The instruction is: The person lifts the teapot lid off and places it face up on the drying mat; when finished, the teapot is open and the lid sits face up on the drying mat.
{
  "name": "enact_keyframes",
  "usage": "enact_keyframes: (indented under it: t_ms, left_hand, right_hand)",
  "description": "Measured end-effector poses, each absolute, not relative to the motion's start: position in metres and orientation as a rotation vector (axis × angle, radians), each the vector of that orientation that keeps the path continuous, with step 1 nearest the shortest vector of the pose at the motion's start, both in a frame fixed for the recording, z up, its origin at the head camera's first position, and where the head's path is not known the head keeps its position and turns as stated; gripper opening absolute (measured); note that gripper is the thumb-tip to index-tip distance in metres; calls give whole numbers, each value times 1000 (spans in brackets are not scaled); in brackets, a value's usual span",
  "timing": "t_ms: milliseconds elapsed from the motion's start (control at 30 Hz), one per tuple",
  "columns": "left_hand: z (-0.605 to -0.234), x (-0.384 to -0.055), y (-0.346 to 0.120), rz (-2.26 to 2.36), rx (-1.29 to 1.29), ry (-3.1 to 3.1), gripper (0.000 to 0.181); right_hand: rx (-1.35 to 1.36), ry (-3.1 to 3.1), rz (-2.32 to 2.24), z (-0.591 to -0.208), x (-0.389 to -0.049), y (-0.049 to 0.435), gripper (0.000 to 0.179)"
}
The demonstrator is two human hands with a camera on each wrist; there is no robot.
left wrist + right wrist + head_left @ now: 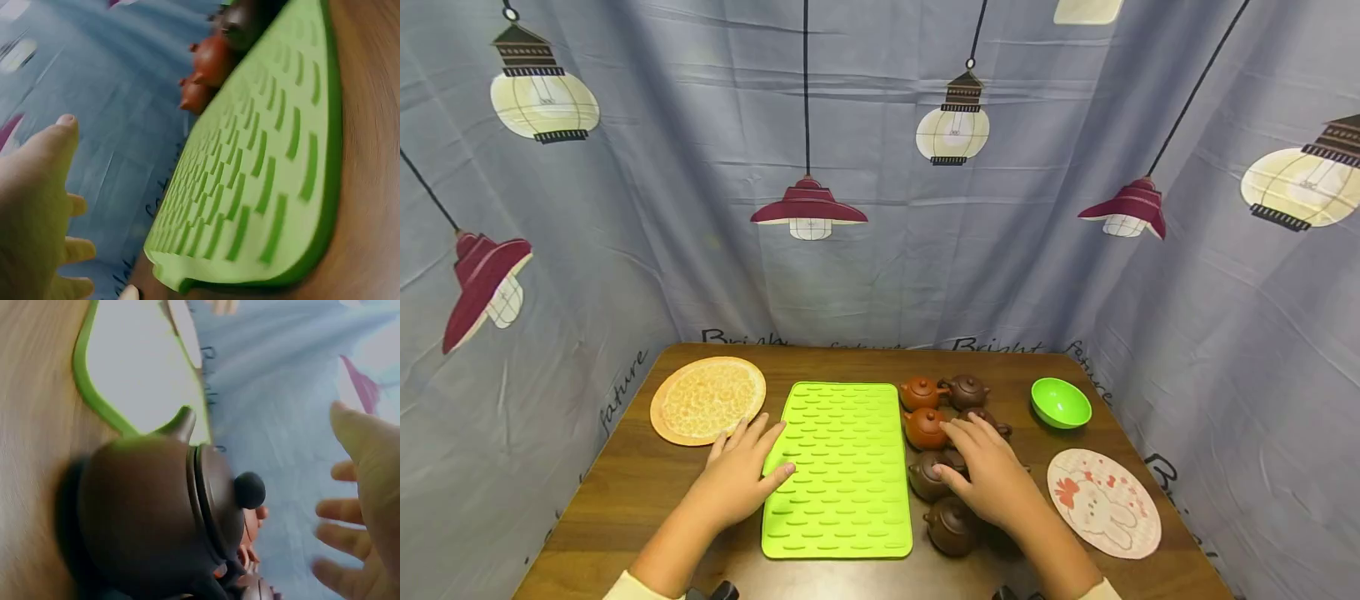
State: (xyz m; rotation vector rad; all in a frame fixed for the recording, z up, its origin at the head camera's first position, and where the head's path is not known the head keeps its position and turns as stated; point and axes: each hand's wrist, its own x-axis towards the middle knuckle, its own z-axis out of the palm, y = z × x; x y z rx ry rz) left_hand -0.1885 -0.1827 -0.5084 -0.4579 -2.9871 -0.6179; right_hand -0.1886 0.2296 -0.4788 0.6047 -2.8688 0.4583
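Fingers point(767, 439) on the left hand point(736, 482) are spread out, with the thumb held away from them. They pinch nothing. This hand is over the left edge of the bright green mat point(838, 500), with its fingertips near a round yellow mat point(707, 400) that has an orange rim.

The right hand point(992, 475) has its thumb out too, and its fingers are a little apart and hold nothing. It is up over the little teapots, just right of the green mat. In the right wrist view there is a gap between it and the nearest pot.

Two orange teapots point(925, 427) sit at the back of the left row, with two dark brown teapots point(952, 529) in front of them. More brown pots point(966, 392) make a row on the right. The hand hides some, so I cannot tell how many there are. The front pot has a round knob on its lid, and its spout points to the green mat.

Farther right are a shiny green bowl point(1060, 402) and a round bunny mat point(1105, 502) on the brown table point(625, 508).
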Motion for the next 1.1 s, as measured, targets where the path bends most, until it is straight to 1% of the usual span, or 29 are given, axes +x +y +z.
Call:
enact_keyframes:
  t_ms: [167, 267, 400, 500, 667, 867, 1100]
  left_hand:
    - [-531, -178, -184, -1006, -347, -2917, 76]
    - [-547, -175, -189, -1152, -267, -2901, 73]
    - [-563, -170, -195, -1241, -188, -2883, 75]
    - [-570, -168, -197, -1270, -166, -2875, 78]
    - [-573, -167, -199, -1231, -198, -2912, 82]
    - [-577, -167, -194, -977, -312, -3029, 95]
    - [-581, -164, -191, -849, -353, -3021, 95]
  right_hand:
    - [497, -2873, 699, -485, -164, 231, 59]
    - [451, -2871, 728, -491, -154, 231, 55]
    - [425, -2896, 685, -501, -145, 231, 52]
    - [422, -2915, 650, -506, -141, 233, 45]
    - [488, -2916, 630, -514, -136, 236, 35]
    - [498, -2897, 663, -516, -130, 240, 25]
    - [547, -2870, 610, -514, -129, 240, 20]
